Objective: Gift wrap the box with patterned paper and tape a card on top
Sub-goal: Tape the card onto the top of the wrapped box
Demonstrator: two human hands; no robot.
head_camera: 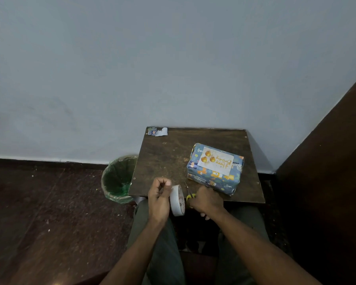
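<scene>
The wrapped box (215, 168) is lying at the table's (167, 157) 3 o'clock side, card (216, 160) on top, its near corner close to the front edge. At 6 o'clock, the left hand (159, 197) is gripping the tape roll (177, 200), fingers curled; the right hand (207, 200) is closing around yellow-handled scissors (190, 194) just beside the box. Paper scraps (157, 131) are sitting at the 11 o'clock corner; bare tabletop is lying between. A bin (118, 178) is standing at 9 o'clock.
</scene>
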